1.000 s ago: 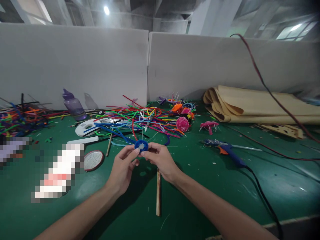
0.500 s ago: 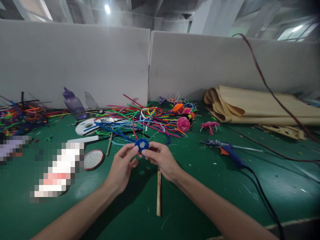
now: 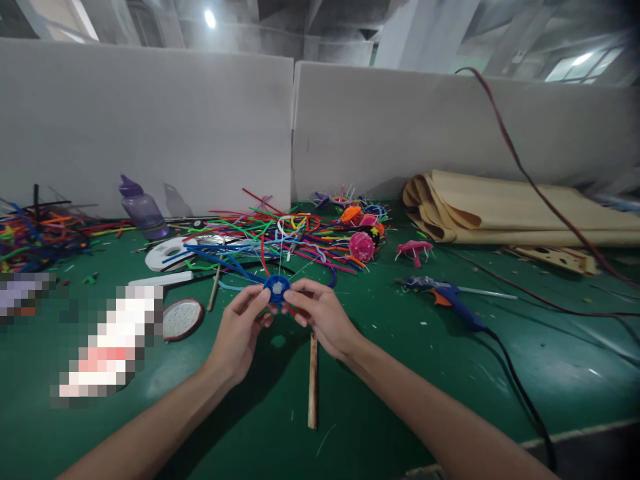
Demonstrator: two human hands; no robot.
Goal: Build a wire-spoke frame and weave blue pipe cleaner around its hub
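A small blue ring of pipe cleaner (image 3: 277,300) with an open centre is held up in the middle of the head view. My left hand (image 3: 243,321) pinches its left side between thumb and fingers. On the opposite side my right hand (image 3: 320,313) pinches the ring too. Thin pale strands stick out above it. Just behind lies a tangled heap of coloured pipe cleaners (image 3: 240,250). Below my right hand a wooden stick (image 3: 313,387) rests on the green table (image 3: 370,413).
A blue glue gun (image 3: 450,300) with its cord lies on the right. Rolled brown paper (image 3: 500,207) is at the back right. Pink craft figures (image 3: 414,249), a purple bottle (image 3: 143,210), a white tape roll (image 3: 171,255) and a round red-rimmed disc (image 3: 183,319) lie around.
The ring now faces me more squarely, its centre opening showing more clearly. Both hands keep their pinch on it. The whole view has shifted slightly.
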